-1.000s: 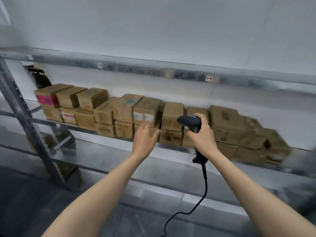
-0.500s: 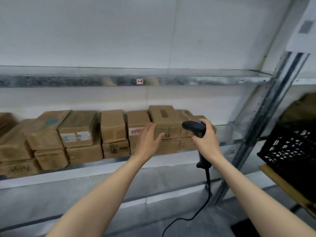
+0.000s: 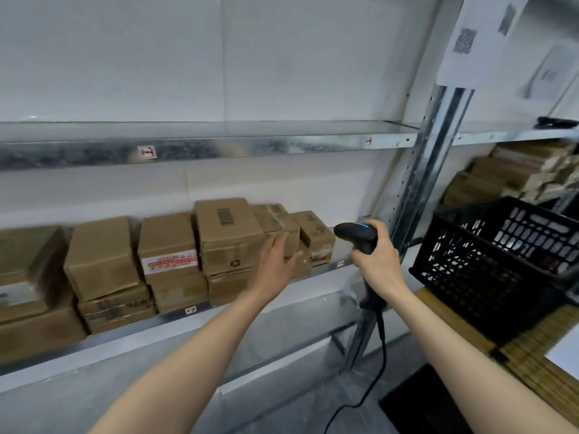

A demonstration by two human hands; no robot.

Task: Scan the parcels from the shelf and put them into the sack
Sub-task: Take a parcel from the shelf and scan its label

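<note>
on middle shelf, right end: small cardboard parcel in top row. left hand flat-open at its near face, contact unclear, holding nothing. right hand gripping scanner. box probably light, rigid; pinch across side faces.

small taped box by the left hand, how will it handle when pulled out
Probably stiff: the small taped box keeps square cardboard edges. Likely light enough for the left hand alone, being small. Packed between neighbouring boxes, it may drag them.
</note>
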